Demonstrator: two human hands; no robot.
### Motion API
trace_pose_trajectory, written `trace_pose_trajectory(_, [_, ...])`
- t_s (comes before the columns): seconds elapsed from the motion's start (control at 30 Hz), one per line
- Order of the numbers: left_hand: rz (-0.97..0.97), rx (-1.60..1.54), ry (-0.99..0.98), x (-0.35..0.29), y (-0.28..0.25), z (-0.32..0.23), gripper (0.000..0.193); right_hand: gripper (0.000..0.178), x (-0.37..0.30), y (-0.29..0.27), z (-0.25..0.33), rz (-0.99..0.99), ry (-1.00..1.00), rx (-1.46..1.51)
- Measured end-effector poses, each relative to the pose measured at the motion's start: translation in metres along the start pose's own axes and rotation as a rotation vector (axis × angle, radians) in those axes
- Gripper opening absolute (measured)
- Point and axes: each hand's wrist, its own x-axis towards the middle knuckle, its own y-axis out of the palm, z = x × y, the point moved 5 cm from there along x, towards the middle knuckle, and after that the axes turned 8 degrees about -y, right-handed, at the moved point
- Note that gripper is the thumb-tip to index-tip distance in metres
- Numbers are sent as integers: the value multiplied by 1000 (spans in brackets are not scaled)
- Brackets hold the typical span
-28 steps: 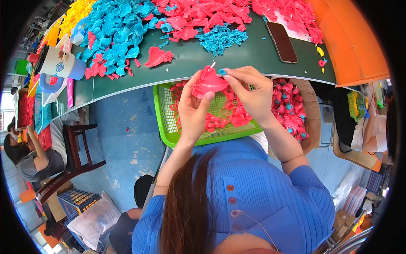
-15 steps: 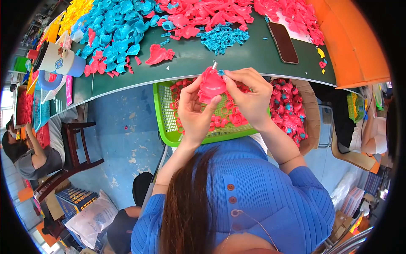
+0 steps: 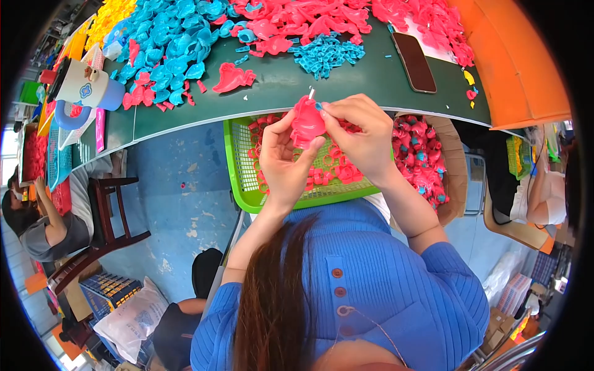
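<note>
**Pink moulded piece (image 3: 307,128) held between two hands, a small blue part at its edge**

Taking twelve o'clock as away from the wearer, the left hand (image 3: 283,154) pinches the pink piece between its thumb and fingers; the piece lies at that hand's one o'clock. The right hand (image 3: 364,135), its fingertips gathered, pinches the small blue part (image 3: 318,106) against or just beside the piece's two o'clock edge; whether the two are joined cannot be told. From the right hand, the pink piece sits at nine o'clock. A thin white pin (image 3: 311,94) stands up at the piece's twelve o'clock.

Below the hands, toward six o'clock, is a bright green basket (image 3: 248,202) holding pink ring-like parts (image 3: 344,172). Between three and four o'clock, a cardboard box (image 3: 456,170) holds pink pieces with blue bits.

On the dark green table (image 3: 365,86), a small pile of blue parts (image 3: 326,57) lies at twelve o'clock, with a large pink heap (image 3: 309,18) beyond it. One loose pink piece (image 3: 234,78) rests at ten o'clock, and farther that way come a blue heap (image 3: 179,43) and a yellow heap (image 3: 110,21). A dark phone (image 3: 414,63) lies at two o'clock. A mug (image 3: 83,91) stands near nine o'clock. Farther out, at eight o'clock, are a dark wooden chair (image 3: 111,213) and a seated co-worker (image 3: 46,238).
</note>
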Motion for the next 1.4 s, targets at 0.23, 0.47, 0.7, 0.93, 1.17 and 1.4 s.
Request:
trace_pose_trajectory(0.23, [-44, -15, 20, 0, -5, -8, 49, 19, 0, 8, 8, 158, -168, 17])
trace_pose_trajectory(0.47, [-66, -166, -61, 3, -8, 2, 48, 40, -6, 12, 6, 216, -215, -27])
trace_pose_trajectory(0.7, [-190, -92, 46, 18, -45, -9, 39, 22, 29, 34, 0, 377, -233, 266])
trace_pose_trajectory(0.93, [-544, -286, 311, 32, -111, -32, 28, 15, 119, 181, -17, 535, -397, 5])
trace_pose_trajectory(1.17, [-571, -255, 289, 33, -126, -44, 30, 14, 134, 243, -22, 673, -670, -403])
trace_pose_trajectory(1.4, [-438, -252, 178, 38, -109, -31, 32, 17, 124, 120, -23, 410, -17, 247])
